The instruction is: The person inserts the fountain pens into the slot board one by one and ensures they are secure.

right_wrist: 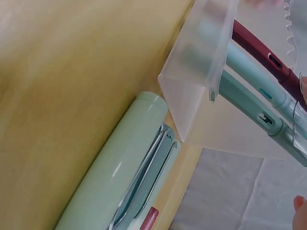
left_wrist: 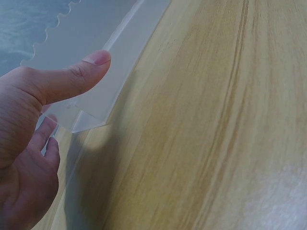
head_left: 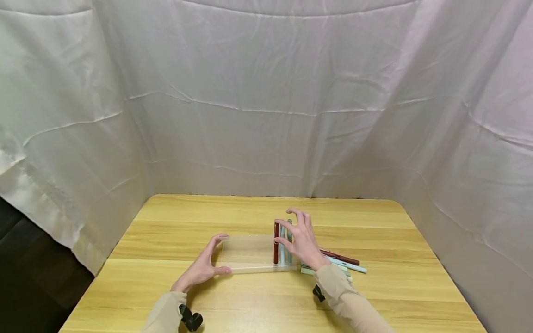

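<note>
A clear plastic pen stand (head_left: 247, 252) with a notched back edge lies on the table. My left hand (head_left: 201, 266) grips its left end, the thumb (left_wrist: 79, 81) over the front and the other fingers around the back. At the right end a dark red pen (head_left: 275, 254), a light blue pen (head_left: 282, 255) and a teal pen (head_left: 289, 252) lean side by side. My right hand (head_left: 304, 243) pinches the dark red pen, forefinger near its top and thumb lower down. In the right wrist view, a fingertip (right_wrist: 304, 88) shows beside that pen's wire clip.
Several loose pens lie in a pile right of the stand, under my right wrist: another dark red pen (head_left: 343, 258), a light blue pen (head_left: 354, 267) and a pale green pen (right_wrist: 115, 158) among them. Grey-white curtains (head_left: 266, 138) surround the wooden table (head_left: 233, 305).
</note>
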Tool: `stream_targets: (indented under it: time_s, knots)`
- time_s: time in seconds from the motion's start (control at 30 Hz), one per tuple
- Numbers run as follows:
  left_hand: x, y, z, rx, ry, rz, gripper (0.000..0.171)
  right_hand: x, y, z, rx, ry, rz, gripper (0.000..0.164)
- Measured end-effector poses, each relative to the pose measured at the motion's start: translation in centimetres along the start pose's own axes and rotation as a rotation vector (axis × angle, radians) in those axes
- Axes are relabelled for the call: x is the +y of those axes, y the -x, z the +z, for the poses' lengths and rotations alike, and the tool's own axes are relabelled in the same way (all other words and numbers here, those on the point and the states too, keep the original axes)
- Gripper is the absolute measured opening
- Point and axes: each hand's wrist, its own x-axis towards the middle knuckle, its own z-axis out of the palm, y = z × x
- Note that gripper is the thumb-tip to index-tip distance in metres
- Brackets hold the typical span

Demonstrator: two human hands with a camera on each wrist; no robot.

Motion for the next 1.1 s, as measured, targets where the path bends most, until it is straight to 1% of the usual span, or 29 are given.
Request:
stream_targets:
  time_s: [0.4,0.63,1.0,1.1]
  knots:
    - [0.07,0.09,0.0,0.001,0.008,-0.014,0.096,0.22,-0.13,0.42,-0.056,-0.001,0.017,0.051]
    - [0.03,0.05,-0.02,0.002,0.01,-0.01,0.096,0.08,-0.23,0.29,-0.092,-0.021,0.052,0.05]
    - [0.08,0.05,-0.12,0.003,0.01,-0.015,0.095,-0.01,-0.2,0.35,-0.092,-0.043,0.063,0.052]
    - [0.08,0.06,-0.11,0.004,0.014,-0.016,0.096,0.03,0.06,0.14,-0.091,-0.082,0.078,0.054]
